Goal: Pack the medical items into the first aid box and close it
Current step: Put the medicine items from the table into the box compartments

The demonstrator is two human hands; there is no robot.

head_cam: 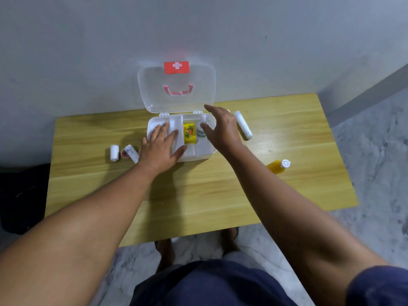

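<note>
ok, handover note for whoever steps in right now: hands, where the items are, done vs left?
Left hand: open, flat on the left side of the first aid box, holding nothing.
Right hand: open, over the box's right side, by the white bottle; grip not clear.
Done: lid is up; yellow packet and white bottle are in the box.
Left: on the table, small white roll and white tube left of the box, long white roll to its right, orange bottle nearer right. Pack these, then close the lid.

Dim, soft light, slight blur (wide-angle edge distortion).
</note>
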